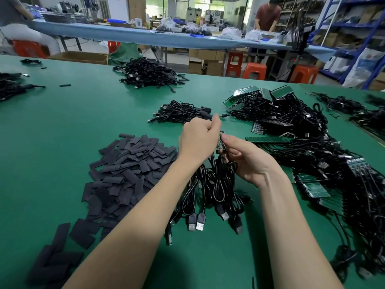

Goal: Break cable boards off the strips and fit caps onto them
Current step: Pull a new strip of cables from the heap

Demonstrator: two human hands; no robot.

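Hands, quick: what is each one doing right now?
Left hand: closed in a fist, pinching a black cable.
Right hand: fingers pinching the strip of cable boards, cables hanging below.

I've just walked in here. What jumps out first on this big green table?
Two bare hands meet at the centre: the left hand and right hand grip a small green circuit-board strip trailing black USB cables. Left lies a heap of flat black caps; right, a tangle of cabled green strips.
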